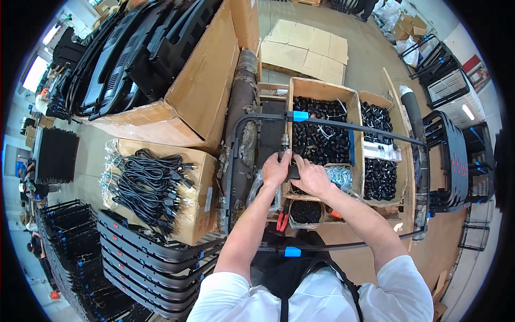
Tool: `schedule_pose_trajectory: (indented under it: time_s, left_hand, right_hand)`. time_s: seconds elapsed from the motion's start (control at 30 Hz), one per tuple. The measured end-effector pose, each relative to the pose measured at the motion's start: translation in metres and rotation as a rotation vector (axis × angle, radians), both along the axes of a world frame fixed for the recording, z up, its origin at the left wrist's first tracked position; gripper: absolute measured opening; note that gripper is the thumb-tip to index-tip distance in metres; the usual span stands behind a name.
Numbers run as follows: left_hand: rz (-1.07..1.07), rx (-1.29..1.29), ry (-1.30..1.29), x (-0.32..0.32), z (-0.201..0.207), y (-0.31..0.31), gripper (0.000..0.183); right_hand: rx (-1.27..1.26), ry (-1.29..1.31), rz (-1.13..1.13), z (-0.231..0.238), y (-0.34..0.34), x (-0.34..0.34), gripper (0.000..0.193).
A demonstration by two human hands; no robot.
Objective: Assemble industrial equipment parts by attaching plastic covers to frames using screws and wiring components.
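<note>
A black metal tube frame (232, 166) with rounded corners lies in front of me, with pieces of blue tape (300, 116) on its bars. Inside its outline, my left hand (276, 170) and my right hand (314, 179) are closed together around a dark power drill (294, 173). The drill's metal chuck (284, 141) points away from me, toward the frame's far bar. Most of the drill's body is hidden by my fingers, and the tip beyond the chuck is hard to make out.
Wooden bins (324, 88) of small black plastic parts stand under the frame, with silver screws (338, 176) and a tub of black screws (307, 212). Red-handled pliers (282, 221) lie nearby. Left are a carton (201, 182) bearing black cables (147, 185), a large carton (196, 80) of black panels and stacked frames (145, 268).
</note>
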State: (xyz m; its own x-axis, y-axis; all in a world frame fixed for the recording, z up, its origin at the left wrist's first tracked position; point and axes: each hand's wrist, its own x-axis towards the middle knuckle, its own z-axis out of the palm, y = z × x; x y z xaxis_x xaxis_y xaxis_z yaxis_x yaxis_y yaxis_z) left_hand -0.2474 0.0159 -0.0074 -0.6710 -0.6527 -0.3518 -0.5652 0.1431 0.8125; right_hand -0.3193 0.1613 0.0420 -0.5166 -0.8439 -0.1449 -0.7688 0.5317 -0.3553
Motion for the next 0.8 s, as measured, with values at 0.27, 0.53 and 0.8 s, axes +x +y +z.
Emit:
schedule_pose_trajectory:
  time_s: [0.27,0.53,0.8]
  left_hand:
    - [-0.001,-0.016,-0.029,-0.011,0.0,0.006,0.064]
    - [-0.039,-0.111,-0.115,-0.019,0.0,0.005,0.069]
    - [-0.027,-0.17,-0.135,-0.025,0.004,0.004,0.072]
  right_hand:
    - [-0.1,0.016,0.022,-0.021,0.008,-0.013,0.083]
    - [-0.059,-0.125,-0.019,-0.029,0.008,-0.022,0.095]
    - [-0.042,-0.212,-0.022,-0.017,0.003,-0.027,0.086]
